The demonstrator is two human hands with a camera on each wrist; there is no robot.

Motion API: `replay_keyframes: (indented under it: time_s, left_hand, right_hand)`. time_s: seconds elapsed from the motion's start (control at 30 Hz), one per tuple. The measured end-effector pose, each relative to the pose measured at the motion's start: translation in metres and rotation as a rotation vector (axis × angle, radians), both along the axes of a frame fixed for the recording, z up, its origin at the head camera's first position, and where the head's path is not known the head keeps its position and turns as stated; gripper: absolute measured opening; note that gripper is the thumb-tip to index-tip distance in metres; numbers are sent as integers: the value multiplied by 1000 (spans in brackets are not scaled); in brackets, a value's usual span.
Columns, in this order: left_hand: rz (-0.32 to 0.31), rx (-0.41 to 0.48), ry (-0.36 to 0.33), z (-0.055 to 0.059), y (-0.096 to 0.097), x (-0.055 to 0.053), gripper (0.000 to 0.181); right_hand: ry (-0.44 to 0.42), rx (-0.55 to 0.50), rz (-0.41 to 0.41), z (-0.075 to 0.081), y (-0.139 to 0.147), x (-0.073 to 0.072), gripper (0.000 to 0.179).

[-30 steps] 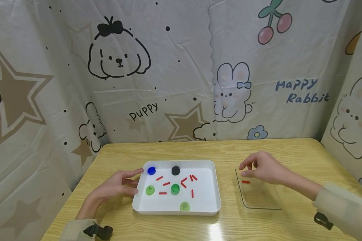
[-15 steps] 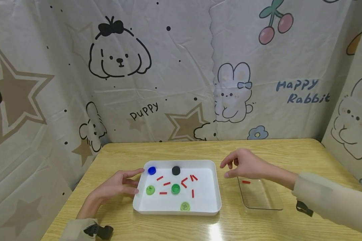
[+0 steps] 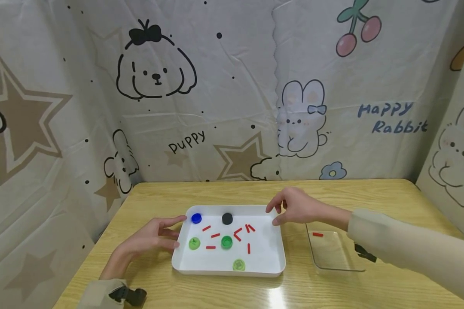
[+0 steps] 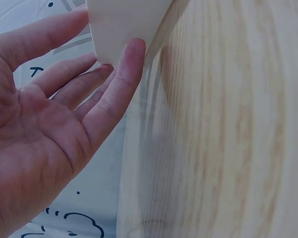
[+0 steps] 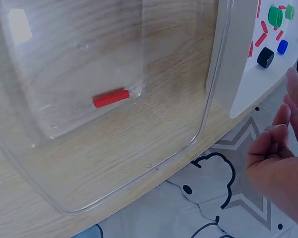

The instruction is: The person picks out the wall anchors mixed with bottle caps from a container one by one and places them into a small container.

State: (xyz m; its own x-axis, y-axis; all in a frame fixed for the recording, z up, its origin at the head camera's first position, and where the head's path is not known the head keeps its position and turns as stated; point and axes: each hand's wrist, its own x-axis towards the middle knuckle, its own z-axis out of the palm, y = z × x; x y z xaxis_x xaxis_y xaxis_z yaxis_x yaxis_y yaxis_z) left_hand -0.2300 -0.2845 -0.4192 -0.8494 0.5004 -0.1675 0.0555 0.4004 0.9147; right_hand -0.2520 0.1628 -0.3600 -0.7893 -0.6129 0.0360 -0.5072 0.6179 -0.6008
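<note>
A white tray (image 3: 263, 257) holds several short red sticks (image 3: 248, 248), a blue cap (image 3: 196, 218), a black cap (image 3: 227, 219), a green cap (image 3: 226, 242) and two light green discs (image 3: 194, 243). My left hand (image 3: 151, 236) touches the tray's left wall with fairly straight fingers, thumb apart, as the left wrist view also shows. Over the tray's back right corner hovers my right hand (image 3: 295, 206), fingers loosely bent, nothing visible between them. To the right stands a clear container (image 5: 188, 144) with one red stick (image 5: 111, 98) in it.
The wooden table (image 3: 212, 296) carries both containers. Behind it hangs a printed curtain (image 3: 232, 107), and more of the cloth closes off the left and right sides.
My right hand has moved left from above the clear container to the tray's back right corner. The left hand stays at the tray's left wall. The head view has shifted slightly.
</note>
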Motion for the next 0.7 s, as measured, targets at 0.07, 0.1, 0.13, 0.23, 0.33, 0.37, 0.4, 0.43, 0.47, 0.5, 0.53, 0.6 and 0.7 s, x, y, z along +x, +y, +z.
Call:
replay_keyframes:
  time_s: [0.07, 0.1, 0.13, 0.23, 0.33, 0.37, 0.4, 0.43, 0.47, 0.5, 0.53, 0.6, 0.7]
  left_hand:
    - [-2, -1, 3, 0, 0, 0, 80]
    - [-3, -1, 4, 0, 0, 0, 80]
    - [-3, -1, 4, 0, 0, 0, 80]
    - [-2, -2, 6, -1, -1, 0, 80]
    - [0, -5, 5, -1, 0, 0, 80]
    - [2, -6, 4, -1, 0, 0, 80]
    - [3, -7, 3, -1, 0, 0, 80]
    - [4, -7, 1, 0, 0, 0, 80]
    - [5, -8, 1, 0, 0, 0, 80]
    - [7, -10, 2, 0, 0, 0, 81]
    - [9, -11, 3, 0, 0, 0, 81]
    - [9, -13, 5, 0, 0, 0, 81]
    - [8, -12, 10, -1, 0, 0, 80]
  right_hand:
    - [0, 14, 13, 0, -4, -3, 21]
    - [-4, 16, 21, 0, -7, -5, 21]
    - [-9, 18, 28, 1, -9, -6, 22]
    - [-22, 20, 48, 0, -14, -10, 23]
    - [-32, 36, 67, -2, -19, -13, 24]
    - [-32, 43, 73, -3, -20, -14, 25]
    - [-33, 52, 78, -4, -22, -15, 25]
    - [-32, 60, 85, -5, -23, -16, 26]
    - [-29, 68, 92, -6, -24, -17, 26]
    - [-25, 75, 98, -7, -25, -17, 26]
    - [-25, 80, 101, -7, -27, -18, 27]
    - [-23, 89, 107, -9, -30, -19, 27]
    - [-18, 102, 122, -10, -35, -20, 27]
